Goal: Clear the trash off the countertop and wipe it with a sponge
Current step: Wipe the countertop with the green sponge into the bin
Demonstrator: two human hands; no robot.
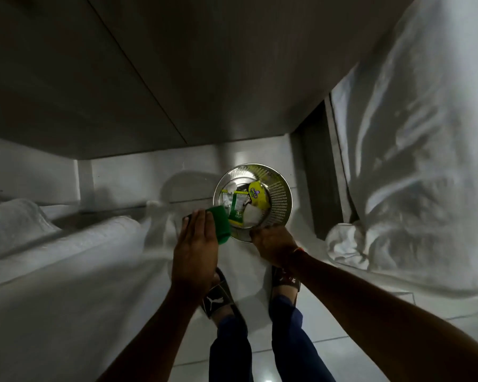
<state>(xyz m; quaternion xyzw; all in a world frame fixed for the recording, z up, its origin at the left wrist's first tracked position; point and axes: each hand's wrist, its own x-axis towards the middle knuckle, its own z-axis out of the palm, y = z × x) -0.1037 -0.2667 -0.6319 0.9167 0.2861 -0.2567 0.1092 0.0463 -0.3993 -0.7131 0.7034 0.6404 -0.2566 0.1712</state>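
Left hand (195,238) is flat, fingers straight and together, pressing a green sponge (218,223) against the palm side, right at the 8 o'clock edge of the bin. Right hand (272,244) is closed on the near rim of the perforated steel wastebasket (280,201), at about 6 o'clock, and seems to be tipping its mouth up toward the camera. Inside the bin: a yellow wrapper (257,195) toward 1 o'clock, a green-and-white packet (236,209) in the middle, white crumpled paper (250,216) low down. So the trash looks binned already; this reads as the tail of the clearing step, with the sponge ready for the wipe. The counter itself isn't clearly in view, only a grey slab (177,78) overhead at 12 o'clock. White cloth (425,161) hangs at 3 o'clock, slippered feet (218,296) on the tiled floor (329,340) below. Next move, I'd say: set the bin down square, free that right hand, and carry the sponge up to the surface.
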